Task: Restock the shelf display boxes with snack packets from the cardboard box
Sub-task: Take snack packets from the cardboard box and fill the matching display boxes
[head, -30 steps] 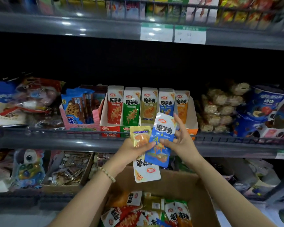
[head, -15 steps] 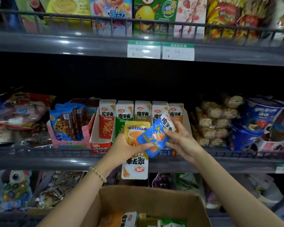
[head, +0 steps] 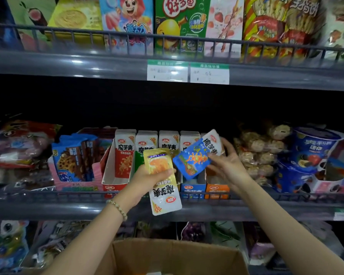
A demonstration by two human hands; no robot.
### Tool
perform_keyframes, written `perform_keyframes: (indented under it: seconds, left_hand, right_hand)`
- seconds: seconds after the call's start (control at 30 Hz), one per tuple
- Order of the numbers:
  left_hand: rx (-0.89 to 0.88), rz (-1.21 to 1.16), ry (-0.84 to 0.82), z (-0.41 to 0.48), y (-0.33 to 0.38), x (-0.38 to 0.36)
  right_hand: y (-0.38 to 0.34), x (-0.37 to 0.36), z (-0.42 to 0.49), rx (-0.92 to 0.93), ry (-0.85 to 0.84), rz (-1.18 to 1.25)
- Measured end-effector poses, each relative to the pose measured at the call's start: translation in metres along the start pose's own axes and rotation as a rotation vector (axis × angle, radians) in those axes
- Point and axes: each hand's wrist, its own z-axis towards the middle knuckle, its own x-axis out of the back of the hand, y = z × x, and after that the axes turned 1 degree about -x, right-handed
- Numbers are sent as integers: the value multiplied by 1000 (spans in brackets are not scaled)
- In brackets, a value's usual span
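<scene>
My left hand (head: pixel 147 182) grips a yellow snack packet (head: pixel 164 183) upside down, in front of the middle shelf. My right hand (head: pixel 227 163) pinches a blue snack packet (head: pixel 197 155), tilted, just before the blue display box (head: pixel 193 187). A row of display boxes stands on the shelf: the red box (head: pixel 115 184), green and yellow ones behind my left hand, the blue one and the orange box (head: pixel 216 188). Upright packets fill them. The cardboard box (head: pixel 173 257) sits below; its contents are out of view.
A wire rail (head: pixel 48 195) runs along the shelf's front edge. A pink box of cookie packs (head: pixel 75 161) stands left of the display boxes, bagged round snacks (head: pixel 260 151) and blue cookie cups (head: pixel 314 153) right. The upper shelf (head: pixel 87 64) overhangs with price tags.
Both hands rose from above the cardboard box to the display boxes. The blue packet tilted and moved right toward the blue box. The view lifted, so the cardboard box's contents dropped out of sight.
</scene>
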Motion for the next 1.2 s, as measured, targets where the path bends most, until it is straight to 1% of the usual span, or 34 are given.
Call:
perform_keyframes:
  seconds: [0.1, 0.2, 0.33, 0.43, 0.53, 0.67, 0.8, 0.87, 0.9, 0.93, 0.97, 1.0, 1.07, 1.1, 1.17, 1.2]
  left_hand:
    - [49, -43, 17, 10, -1, 7]
    - [70, -101, 51, 18, -2, 10]
    - [105, -140, 60, 27, -8, 9]
    - [117, -120, 63, 30, -14, 10]
    - [124, -111, 67, 32, -18, 11]
    - [128, -108, 62, 33, -22, 12]
    - [80, -157, 76, 29, -21, 10]
    - [48, -177, 101, 27, -20, 9]
    - [32, -187, 118, 25, -18, 8]
    - [19, -200, 132, 25, -17, 8]
    - [10, -222, 149, 25, -15, 8]
    - [3, -242, 163, 26, -15, 8]
    - [-13, -301, 205, 27, -12, 9]
    - [-21, -344, 231, 27, -9, 10]
    - [-44, -411, 245, 27, -9, 11]
    - [-60, -417, 241, 27, -10, 10]
  right_hand:
    - [-14, 5, 18, 175, 57, -121]
    - [-18, 6, 40, 267, 10, -223]
    - [-7, -1, 62, 341, -110, -602]
    - [12, -3, 77, 347, -137, -907]
    - [25, 1, 88, 377, -91, -1122]
    - [31, 1, 92, 486, -21, -1255]
    - [31, -1, 90, 526, 66, -1344]
    - [29, -3, 85, 590, 99, -1322]
    - [28, -6, 80, 632, 112, -1260]
    - [25, -10, 72, 658, 115, -1160]
    - [23, -16, 61, 646, 93, -1025]
    - [19, -24, 48, 581, 42, -879]
    - [13, -40, 26, 361, -109, -597]
    - [13, -45, 20, 245, -167, -504]
    - [14, -53, 10, 49, -235, -433]
    - [14, -56, 6, -5, -238, -405]
